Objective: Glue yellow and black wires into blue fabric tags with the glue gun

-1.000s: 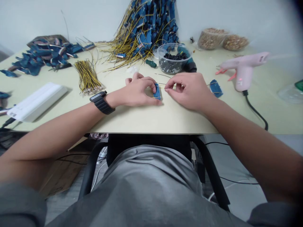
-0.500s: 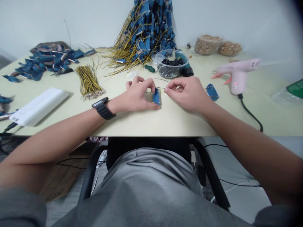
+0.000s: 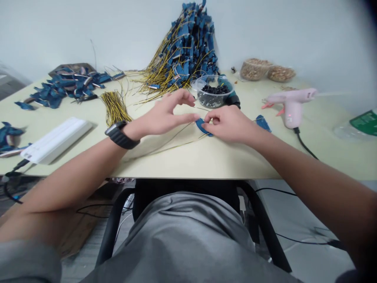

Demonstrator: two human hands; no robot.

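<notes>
My right hand (image 3: 231,122) is closed, its thumb and fingertips pinching the right side of a small flat blue piece with thin wires (image 3: 200,125) just above or on the table. From that piece, yellowish and dark wires (image 3: 167,148) run left across the tabletop. To its left, my left hand (image 3: 165,114) has thumb and fingers apart, with the thumb tip close to the piece's upper edge; whether they touch I cannot tell. A dark watch (image 3: 122,135) is on the left wrist. Right of my right hand lies a second blue piece (image 3: 262,123).
Behind the hands stand a clear tub of small black parts (image 3: 211,101) and a tall heap of wired blue pieces (image 3: 191,51). A yellow-black wire bundle (image 3: 114,107) and white box (image 3: 57,140) are left. A pink glue gun (image 3: 294,104) and a bottle (image 3: 363,125) are right.
My left hand has opened off the blue piece, which now sits further right, turned, in my right hand's pinch. Its wires now trail to the left. The camera view has tilted slightly up.
</notes>
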